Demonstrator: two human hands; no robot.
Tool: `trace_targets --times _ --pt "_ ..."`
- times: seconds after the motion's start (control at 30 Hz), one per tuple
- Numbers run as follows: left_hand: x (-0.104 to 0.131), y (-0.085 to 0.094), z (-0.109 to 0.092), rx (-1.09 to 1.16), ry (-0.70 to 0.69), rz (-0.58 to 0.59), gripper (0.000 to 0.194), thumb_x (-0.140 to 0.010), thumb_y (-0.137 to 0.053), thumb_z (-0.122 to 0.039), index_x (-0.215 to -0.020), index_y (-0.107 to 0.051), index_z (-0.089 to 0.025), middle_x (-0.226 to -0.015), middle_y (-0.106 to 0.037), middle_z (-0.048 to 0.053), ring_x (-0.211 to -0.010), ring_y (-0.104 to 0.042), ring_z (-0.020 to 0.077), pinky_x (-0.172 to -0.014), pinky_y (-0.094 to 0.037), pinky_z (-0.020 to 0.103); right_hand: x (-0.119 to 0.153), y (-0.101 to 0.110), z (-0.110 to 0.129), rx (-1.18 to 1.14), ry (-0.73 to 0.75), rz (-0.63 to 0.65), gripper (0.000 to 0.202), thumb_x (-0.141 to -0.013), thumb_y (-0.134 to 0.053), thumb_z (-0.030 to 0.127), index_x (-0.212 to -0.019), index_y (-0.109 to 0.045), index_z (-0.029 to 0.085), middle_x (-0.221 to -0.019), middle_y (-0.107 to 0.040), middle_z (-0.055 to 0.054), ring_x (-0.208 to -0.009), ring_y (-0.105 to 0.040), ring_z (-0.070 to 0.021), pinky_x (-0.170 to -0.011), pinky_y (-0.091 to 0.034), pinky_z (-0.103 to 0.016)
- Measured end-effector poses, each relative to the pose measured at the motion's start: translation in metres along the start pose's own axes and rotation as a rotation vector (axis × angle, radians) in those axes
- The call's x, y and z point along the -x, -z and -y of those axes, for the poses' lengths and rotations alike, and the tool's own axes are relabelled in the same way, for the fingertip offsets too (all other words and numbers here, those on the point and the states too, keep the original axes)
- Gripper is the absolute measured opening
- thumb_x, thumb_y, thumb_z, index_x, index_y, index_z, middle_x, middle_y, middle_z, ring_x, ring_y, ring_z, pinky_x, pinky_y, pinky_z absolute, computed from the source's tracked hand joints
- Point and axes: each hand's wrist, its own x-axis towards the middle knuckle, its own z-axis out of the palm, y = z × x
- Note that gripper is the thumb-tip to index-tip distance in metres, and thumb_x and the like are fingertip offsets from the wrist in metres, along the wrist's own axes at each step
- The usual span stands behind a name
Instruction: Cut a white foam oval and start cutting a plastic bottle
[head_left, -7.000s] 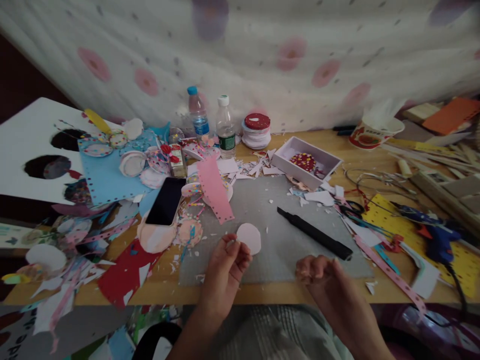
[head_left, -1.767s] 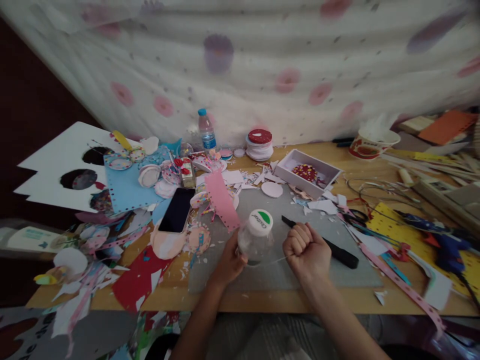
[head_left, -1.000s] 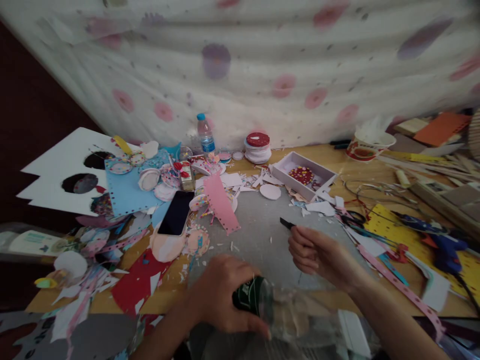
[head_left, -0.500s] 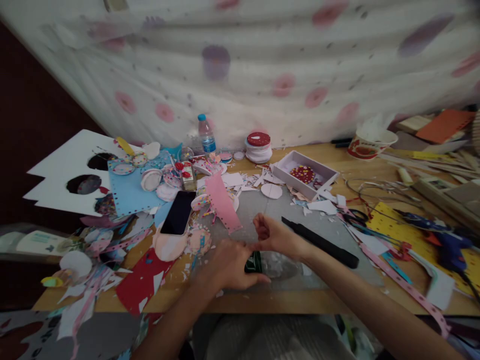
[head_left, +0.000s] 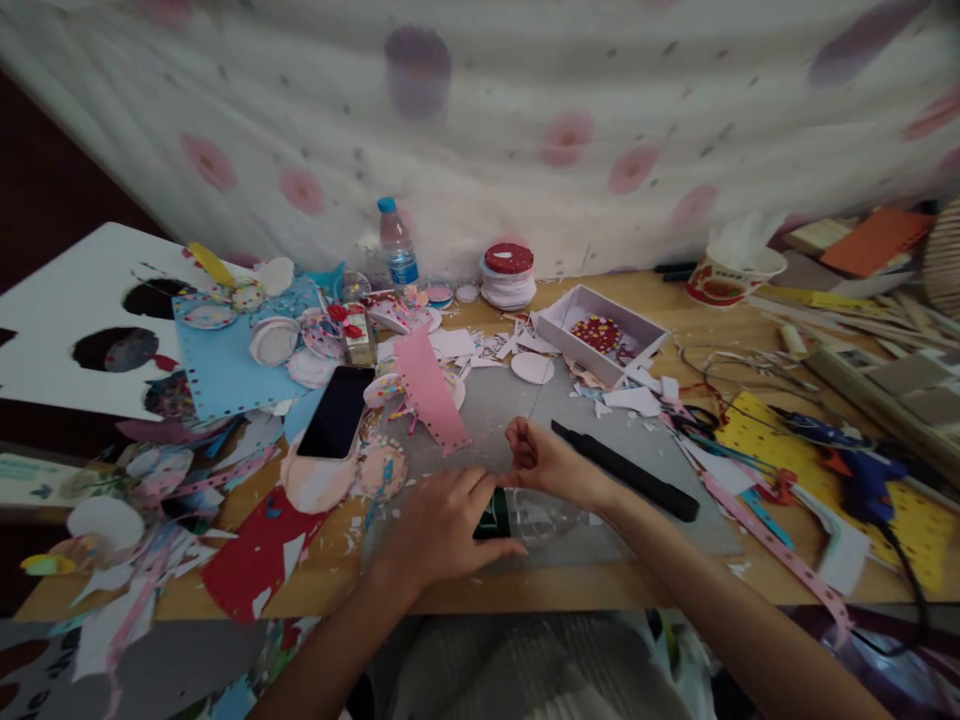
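Note:
My left hand (head_left: 448,515) is wrapped over the dark green end of a clear plastic bottle (head_left: 541,517) lying on its side near the table's front edge. Its thumb reaches along the near side of the green part. Just behind the bottle, my right hand (head_left: 551,463) has its fingers curled and pinched together close to the left fingertips. A faint thin strand rises above the right fingers; what they pinch is too small to make out. The bottle lies on a grey cutting mat (head_left: 487,400), its right end partly behind my right wrist.
A black cutter-like tool (head_left: 630,472) lies right of my hands. Leftward are a pink punched strip (head_left: 430,390), a phone (head_left: 335,412) and paper scraps. Behind stand a white box (head_left: 637,340) and a small water bottle (head_left: 397,245). A blue glue gun (head_left: 866,480) rests at right.
The view has shifted, so the table's things appear farther left and slightly higher. Both hands keep nearly the same pose at the bottle, and a little more of its green part shows.

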Motion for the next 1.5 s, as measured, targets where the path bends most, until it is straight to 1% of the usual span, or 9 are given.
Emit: trace_targets --times 0.13,0.3,0.4,0.53,0.6,0.73,0.9,1.13,1.5 --pt "0.005 -0.004 0.003 -0.089 -0.195 -0.195 0.054 -0.085 -0.051 -0.063 -0.098 -0.061 -0.012 -0.094 -0.069 0.009 -0.081 -0.067 0.0232 -0.069 -0.052 0.035 -0.002 0.001 -0.001 0.012 -0.001 0.000 0.048 -0.062 -0.083 0.027 -0.081 -0.039 0.023 -0.065 -0.030 0.010 -0.057 -0.026 -0.0085 -0.049 -0.021 -0.022" --pt "0.006 -0.003 0.004 -0.144 -0.299 -0.184 0.047 -0.088 -0.055 -0.054 -0.111 -0.059 -0.014 -0.103 -0.070 0.008 -0.086 -0.067 0.0227 -0.071 -0.051 0.035 -0.002 -0.001 0.000 -0.026 -0.026 -0.030 0.049 -0.056 -0.086 0.024 -0.078 -0.041 0.022 -0.062 -0.033 0.011 -0.056 -0.027 -0.0082 -0.049 -0.021 -0.023" --pt "0.005 -0.003 0.001 -0.149 -0.249 -0.134 0.052 -0.087 -0.056 -0.054 -0.118 -0.057 -0.012 -0.107 -0.069 0.011 -0.090 -0.066 0.0255 -0.075 -0.052 0.037 -0.001 -0.003 0.003 -0.085 -0.036 -0.093 0.052 -0.054 -0.088 0.029 -0.074 -0.041 0.023 -0.061 -0.033 0.010 -0.055 -0.026 -0.0085 -0.049 -0.021 -0.023" --pt "0.005 -0.007 -0.006 -0.173 -0.142 -0.069 0.063 -0.081 -0.065 -0.049 -0.126 -0.052 -0.007 -0.116 -0.065 0.016 -0.101 -0.063 0.0306 -0.088 -0.050 0.042 0.000 -0.003 0.011 -0.241 -0.026 -0.204 0.045 -0.080 -0.062 0.057 -0.065 -0.037 0.023 -0.060 -0.031 0.007 -0.055 -0.028 -0.0107 -0.055 -0.032 -0.026" --pt "0.003 -0.009 -0.008 -0.173 -0.109 -0.028 0.065 -0.080 -0.068 -0.048 -0.127 -0.051 -0.007 -0.118 -0.064 0.016 -0.102 -0.062 0.0311 -0.089 -0.050 0.043 -0.002 -0.004 0.015 -0.324 -0.021 -0.222 0.050 -0.086 -0.047 0.063 -0.059 -0.032 0.023 -0.058 -0.026 0.007 -0.053 -0.026 -0.0111 -0.056 -0.035 -0.028" --pt "-0.001 -0.010 -0.009 -0.140 -0.071 0.044 0.064 -0.079 -0.067 -0.050 -0.126 -0.051 -0.009 -0.117 -0.063 0.016 -0.103 -0.061 0.0308 -0.086 -0.050 0.043 -0.013 -0.010 0.020 -0.416 -0.034 -0.221 0.054 -0.084 -0.050 0.063 -0.055 -0.028 0.023 -0.054 -0.020 0.008 -0.047 -0.018 -0.0097 -0.046 -0.025 -0.025" --pt "-0.006 -0.014 -0.011 -0.161 -0.061 0.046 0.062 -0.077 -0.067 -0.047 -0.122 -0.053 -0.006 -0.112 -0.064 0.016 -0.100 -0.060 0.0309 -0.084 -0.050 0.043 -0.028 -0.025 0.024 -0.458 -0.039 -0.228 0.055 -0.080 -0.054 0.061 -0.051 -0.024 0.024 -0.048 -0.016 0.010 -0.043 -0.008 -0.0078 -0.039 -0.008 -0.025" --pt "-0.015 -0.019 -0.017 -0.219 -0.031 0.029 0.057 -0.077 -0.069 -0.041 -0.115 -0.056 -0.001 -0.100 -0.065 0.018 -0.092 -0.061 0.0310 -0.077 -0.051 0.042 -0.022 -0.035 0.029 -0.470 0.089 -0.300 0.057 -0.079 -0.053 0.062 -0.047 -0.024 0.024 -0.044 -0.015 0.009 -0.040 -0.011 -0.0077 -0.039 -0.011 -0.027" --pt "-0.029 -0.013 -0.010 -0.192 -0.031 0.063 0.049 -0.072 -0.074 -0.049 -0.096 -0.059 -0.009 -0.091 -0.063 0.010 -0.088 -0.059 0.0274 -0.077 -0.049 0.038 -0.012 -0.041 0.032 -0.385 0.309 -0.412 0.060 -0.084 -0.054 0.057 -0.046 -0.021 0.024 -0.045 -0.016 0.007 -0.043 -0.016 -0.0101 -0.044 -0.018 -0.030"
